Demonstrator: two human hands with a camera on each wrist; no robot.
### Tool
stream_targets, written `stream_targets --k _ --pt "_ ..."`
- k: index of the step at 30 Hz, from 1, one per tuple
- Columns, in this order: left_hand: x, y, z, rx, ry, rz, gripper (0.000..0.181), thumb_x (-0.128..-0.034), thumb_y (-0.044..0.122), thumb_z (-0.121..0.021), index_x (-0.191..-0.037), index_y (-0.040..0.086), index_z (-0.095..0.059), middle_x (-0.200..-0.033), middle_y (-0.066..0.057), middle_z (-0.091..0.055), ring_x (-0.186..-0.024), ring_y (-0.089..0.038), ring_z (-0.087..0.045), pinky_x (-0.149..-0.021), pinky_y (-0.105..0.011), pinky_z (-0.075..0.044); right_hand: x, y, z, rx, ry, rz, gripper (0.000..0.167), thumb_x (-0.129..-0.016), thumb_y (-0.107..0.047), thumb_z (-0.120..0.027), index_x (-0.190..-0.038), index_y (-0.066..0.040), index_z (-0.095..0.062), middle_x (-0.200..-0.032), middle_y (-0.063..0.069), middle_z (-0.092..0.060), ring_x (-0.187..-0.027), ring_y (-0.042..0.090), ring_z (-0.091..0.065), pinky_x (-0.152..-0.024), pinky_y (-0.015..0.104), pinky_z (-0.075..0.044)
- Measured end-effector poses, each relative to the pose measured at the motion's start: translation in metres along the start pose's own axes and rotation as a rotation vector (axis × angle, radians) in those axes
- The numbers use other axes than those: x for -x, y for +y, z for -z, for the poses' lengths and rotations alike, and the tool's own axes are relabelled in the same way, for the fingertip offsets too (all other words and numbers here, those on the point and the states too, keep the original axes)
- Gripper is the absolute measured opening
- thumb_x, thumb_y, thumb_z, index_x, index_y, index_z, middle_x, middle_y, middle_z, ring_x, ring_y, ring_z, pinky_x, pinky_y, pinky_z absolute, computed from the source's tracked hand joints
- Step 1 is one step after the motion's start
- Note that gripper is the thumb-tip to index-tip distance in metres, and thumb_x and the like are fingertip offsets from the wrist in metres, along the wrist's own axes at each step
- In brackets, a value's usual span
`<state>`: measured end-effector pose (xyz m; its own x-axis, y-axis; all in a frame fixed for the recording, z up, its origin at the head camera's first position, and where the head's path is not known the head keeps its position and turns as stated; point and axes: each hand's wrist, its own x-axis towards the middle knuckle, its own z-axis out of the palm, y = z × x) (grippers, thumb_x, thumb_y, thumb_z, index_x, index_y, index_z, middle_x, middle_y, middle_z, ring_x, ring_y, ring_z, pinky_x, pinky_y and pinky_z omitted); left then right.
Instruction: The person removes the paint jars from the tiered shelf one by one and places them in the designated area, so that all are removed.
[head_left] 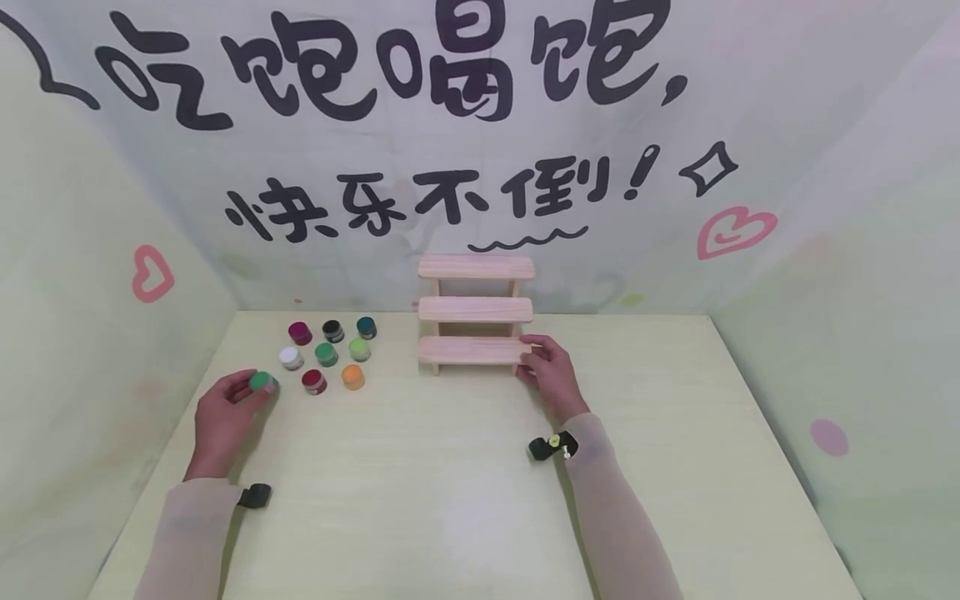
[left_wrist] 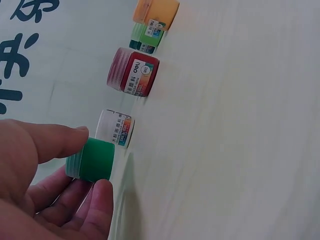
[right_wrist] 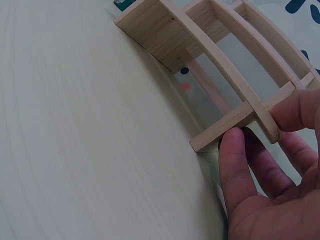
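At the left of the table, my left hand (head_left: 222, 423) pinches a green paint jar (head_left: 262, 382) between thumb and fingers. The left wrist view shows the thumb on one side of this jar (left_wrist: 98, 161) and fingertips on the other. Whether the jar touches the table I cannot tell. A white jar (head_left: 291, 358) and a dark red jar (head_left: 314, 382) stand close by. My right hand (head_left: 553, 382) grips the right end of the lowest step of a three-tier wooden stand (head_left: 474, 309). In the right wrist view, fingers reach beneath that step (right_wrist: 220, 57), partly hidden.
Grouped with the white and dark red jars are magenta (head_left: 300, 334), black (head_left: 333, 332), teal (head_left: 366, 327), green (head_left: 326, 355), light green (head_left: 359, 350) and orange (head_left: 353, 377) jars. A printed cloth backdrop (head_left: 360, 275) rises behind the table (head_left: 420, 475).
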<state>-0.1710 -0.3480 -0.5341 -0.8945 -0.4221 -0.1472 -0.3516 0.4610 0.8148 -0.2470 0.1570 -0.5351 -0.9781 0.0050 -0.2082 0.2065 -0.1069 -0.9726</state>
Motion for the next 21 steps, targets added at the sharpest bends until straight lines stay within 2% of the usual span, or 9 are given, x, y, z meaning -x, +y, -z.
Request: stream_targets --k 6,10,14,21 --pt "-0.007 -0.003 -0.010 -0.026 -0.011 0.028 0.071 -0.0725 0.060 -0.058 -0.131 0.023 -0.041 -0.121 -0.003 -0.049 -0.109 -0.020 -0.046 -0.081 -0.033 -0.040 0.001 0.001 -0.001 -0.016 0.002 -0.009 0.032 -0.082 -0.006 -0.058 -0.112 -0.016 -0.056 -0.104 0.015 -0.055 -0.089 0.025 -0.057 -0.077 0.035 -0.050" --pt "-0.012 -0.001 -0.016 -0.035 -0.012 0.006 0.072 -0.0731 0.059 -0.057 -0.132 0.021 -0.040 -0.122 -0.006 -0.049 -0.110 -0.023 -0.046 -0.087 -0.042 -0.039 0.000 0.003 0.001 0.000 0.006 0.002 0.031 -0.082 -0.007 -0.058 -0.112 -0.016 -0.056 -0.104 0.016 -0.055 -0.090 0.025 -0.057 -0.077 0.035 -0.050" --pt "-0.013 0.001 -0.020 -0.048 -0.016 -0.012 0.071 -0.0739 0.058 -0.058 -0.131 0.020 -0.041 -0.121 -0.007 -0.050 -0.108 -0.025 -0.047 -0.083 -0.041 -0.041 0.000 0.003 0.002 0.007 0.007 0.006 0.031 -0.083 -0.008 -0.058 -0.113 -0.016 -0.056 -0.104 0.016 -0.054 -0.090 0.025 -0.057 -0.076 0.035 -0.050" --pt "-0.012 -0.001 -0.024 -0.073 -0.006 0.014 0.070 -0.0741 0.058 -0.058 -0.131 0.021 -0.040 -0.122 -0.006 -0.048 -0.109 -0.025 -0.046 -0.082 -0.041 -0.043 -0.002 0.002 0.002 -0.006 -0.004 0.006 0.033 -0.082 -0.007 -0.059 -0.113 -0.015 -0.056 -0.103 0.016 -0.053 -0.089 0.025 -0.057 -0.076 0.034 -0.050"
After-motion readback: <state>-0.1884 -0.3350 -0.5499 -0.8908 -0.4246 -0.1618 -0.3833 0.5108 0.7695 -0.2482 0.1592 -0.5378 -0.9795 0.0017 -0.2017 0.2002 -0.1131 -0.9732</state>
